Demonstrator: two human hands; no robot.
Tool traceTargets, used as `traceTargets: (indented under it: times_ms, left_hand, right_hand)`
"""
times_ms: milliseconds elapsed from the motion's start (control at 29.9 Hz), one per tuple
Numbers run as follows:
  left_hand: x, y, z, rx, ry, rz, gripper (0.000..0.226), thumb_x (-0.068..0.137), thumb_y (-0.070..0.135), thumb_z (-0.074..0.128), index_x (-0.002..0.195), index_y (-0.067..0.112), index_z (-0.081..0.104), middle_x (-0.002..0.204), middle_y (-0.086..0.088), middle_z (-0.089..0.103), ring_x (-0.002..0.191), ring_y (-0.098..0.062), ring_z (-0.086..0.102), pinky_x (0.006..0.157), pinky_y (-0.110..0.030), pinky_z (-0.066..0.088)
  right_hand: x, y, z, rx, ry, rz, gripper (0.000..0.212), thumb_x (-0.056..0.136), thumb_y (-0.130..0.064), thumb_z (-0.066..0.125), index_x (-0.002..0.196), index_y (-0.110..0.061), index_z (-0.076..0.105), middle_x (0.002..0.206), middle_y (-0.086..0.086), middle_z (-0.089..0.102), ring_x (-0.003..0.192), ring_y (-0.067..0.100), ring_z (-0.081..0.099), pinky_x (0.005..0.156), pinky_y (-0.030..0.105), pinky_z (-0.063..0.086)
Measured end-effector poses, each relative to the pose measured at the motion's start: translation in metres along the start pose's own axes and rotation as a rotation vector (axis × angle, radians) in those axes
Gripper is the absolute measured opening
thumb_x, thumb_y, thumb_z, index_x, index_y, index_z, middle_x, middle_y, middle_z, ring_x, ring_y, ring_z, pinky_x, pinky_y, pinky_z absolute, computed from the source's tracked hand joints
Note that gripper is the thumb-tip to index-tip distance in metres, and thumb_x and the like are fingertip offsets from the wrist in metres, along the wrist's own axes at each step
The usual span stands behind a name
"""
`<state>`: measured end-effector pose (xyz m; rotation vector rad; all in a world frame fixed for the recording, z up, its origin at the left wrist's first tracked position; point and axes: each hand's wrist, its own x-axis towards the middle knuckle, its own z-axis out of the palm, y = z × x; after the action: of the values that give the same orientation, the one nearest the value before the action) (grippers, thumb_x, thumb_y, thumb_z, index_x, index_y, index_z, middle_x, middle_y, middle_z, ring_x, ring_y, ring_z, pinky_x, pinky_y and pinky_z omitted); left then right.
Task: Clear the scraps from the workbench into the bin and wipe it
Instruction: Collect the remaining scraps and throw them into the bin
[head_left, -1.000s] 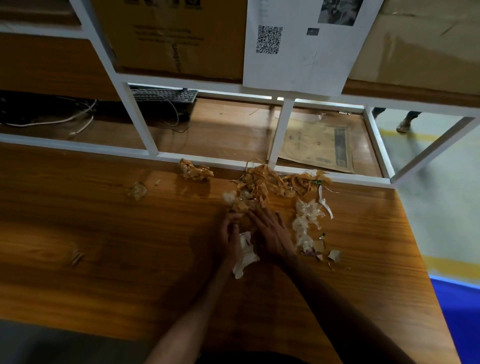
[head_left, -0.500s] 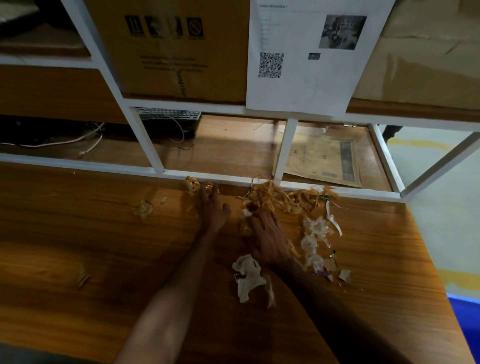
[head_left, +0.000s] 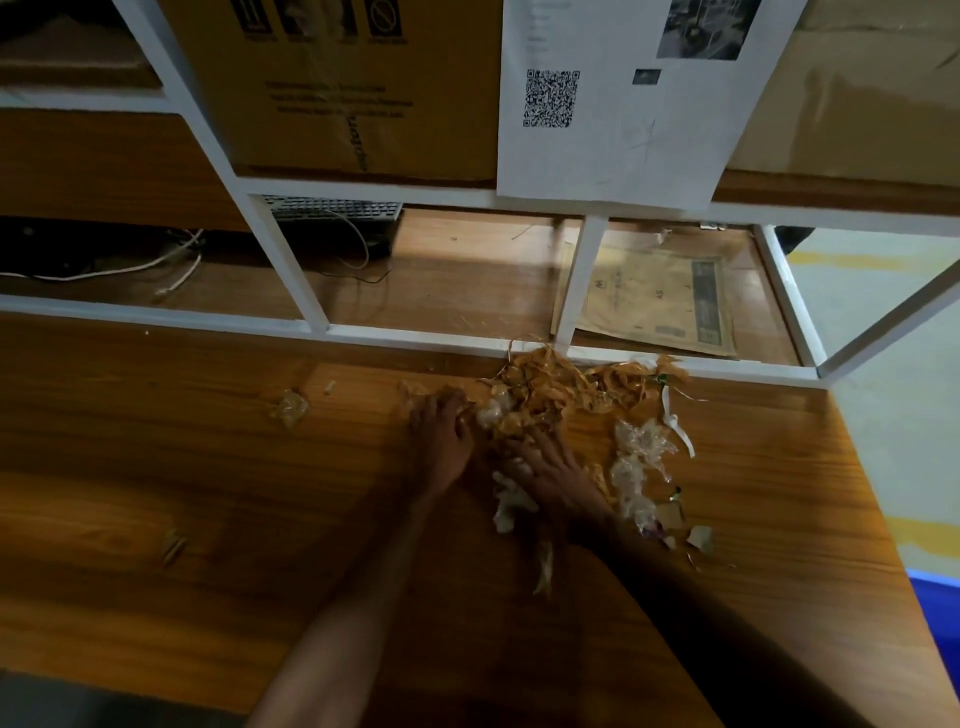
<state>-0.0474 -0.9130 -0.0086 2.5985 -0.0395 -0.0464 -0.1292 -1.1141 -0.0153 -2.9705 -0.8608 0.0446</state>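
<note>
Both hands work the bench (head_left: 156, 467): the left hand (head_left: 439, 441) curls, apparently gripping tan scraps (head_left: 550, 389). The right hand (head_left: 545, 473) lies flat, fingers straight, on white paper (head_left: 506, 506).

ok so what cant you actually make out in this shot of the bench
- Bin: head view shows only a blue corner at the right edge; whether it is the bin cannot be told.
- Left hand: fingertips buried in the scrap pile, grip unclear.
- Right hand: covers part of a white scrap.
- Cardboard box print: too blurred to read.
</note>
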Motion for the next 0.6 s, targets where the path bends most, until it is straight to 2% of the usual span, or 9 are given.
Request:
traceTargets:
  times_ms: [100,234,301,367,401,434,501,568,601]
  left_hand:
    - [-0.029,0.015,0.012,-0.046,-0.004,0.022,0.055,0.098,0.021,0.059,0.150,0.026,0.044,0.149,-0.008,0.041,0.137,-0.027,0.039,0.113,-0.041,0.038]
    - [-0.055,0.035,0.022,-0.148,-0.039,-0.003,0.054,0.099,0.018,0.060,0.150,0.023,0.044,0.155,-0.008,0.039,0.135,-0.025,0.044,0.102,-0.028,0.040]
    - [-0.063,0.045,0.026,-0.236,-0.058,0.000,0.053,0.098,0.018,0.061,0.149,0.019,0.047,0.154,-0.010,0.041,0.134,-0.028,0.046,0.103,-0.032,0.043]
    - [-0.070,0.051,0.031,-0.294,-0.051,0.020,0.052,0.096,0.016,0.063,0.147,0.017,0.049,0.149,-0.012,0.045,0.132,-0.030,0.048,0.103,-0.038,0.046]
    - [-0.075,0.055,0.033,-0.302,-0.056,0.030,0.053,0.096,0.015,0.063,0.147,0.017,0.049,0.148,-0.012,0.046,0.131,-0.030,0.049,0.102,-0.035,0.045]
    - [-0.080,0.056,0.034,-0.304,-0.062,0.050,0.055,0.095,0.015,0.064,0.148,0.016,0.048,0.148,-0.012,0.047,0.131,-0.030,0.049,0.101,-0.032,0.044]
    - [-0.095,0.056,0.039,-0.279,-0.088,0.111,0.065,0.092,0.021,0.067,0.152,0.018,0.043,0.155,-0.010,0.041,0.137,-0.030,0.046,0.104,-0.038,0.046]
    - [-0.110,0.055,0.043,-0.216,-0.126,0.155,0.074,0.091,0.026,0.069,0.157,0.023,0.036,0.163,-0.007,0.031,0.142,-0.028,0.040,0.107,-0.046,0.047]
    - [-0.117,0.055,0.046,-0.215,-0.135,0.157,0.074,0.092,0.025,0.068,0.157,0.025,0.034,0.164,-0.005,0.029,0.142,-0.026,0.040,0.106,-0.045,0.049]
  right_hand:
    - [0.000,0.004,-0.011,0.042,0.004,0.145,0.097,0.085,-0.040,0.078,0.160,-0.029,0.017,0.168,0.009,0.022,0.151,0.037,-0.004,0.116,0.062,-0.005]
    - [-0.008,0.011,-0.019,0.094,0.049,0.246,0.084,0.087,-0.049,0.068,0.159,-0.025,0.032,0.166,0.009,0.027,0.154,0.039,-0.005,0.119,0.065,-0.002]
    - [-0.016,0.012,-0.019,0.111,0.102,0.288,0.069,0.093,-0.048,0.056,0.155,-0.020,0.041,0.165,0.011,0.031,0.154,0.034,-0.005,0.120,0.066,0.002]
    - [-0.025,0.013,-0.020,0.164,0.182,0.340,0.059,0.097,-0.047,0.040,0.148,-0.019,0.049,0.161,0.011,0.038,0.154,0.033,0.005,0.120,0.069,0.010]
    - [-0.031,0.012,-0.021,0.210,0.207,0.360,0.058,0.097,-0.047,0.038,0.147,-0.020,0.050,0.159,0.010,0.040,0.153,0.035,0.010,0.120,0.069,0.012]
    - [-0.036,0.011,-0.021,0.250,0.229,0.355,0.058,0.095,-0.048,0.040,0.146,-0.021,0.049,0.157,0.010,0.041,0.152,0.037,0.015,0.119,0.070,0.014]
    - [-0.054,0.010,-0.019,0.299,0.258,0.288,0.061,0.090,-0.051,0.046,0.145,-0.024,0.046,0.155,0.010,0.040,0.149,0.039,0.020,0.116,0.070,0.016]
    - [-0.074,0.009,-0.017,0.314,0.189,0.220,0.066,0.088,-0.055,0.047,0.148,-0.029,0.042,0.160,0.008,0.033,0.151,0.037,0.015,0.118,0.070,0.009]
    - [-0.083,0.008,-0.014,0.320,0.139,0.201,0.071,0.086,-0.057,0.048,0.151,-0.030,0.040,0.162,0.008,0.030,0.152,0.037,0.011,0.119,0.070,0.005]
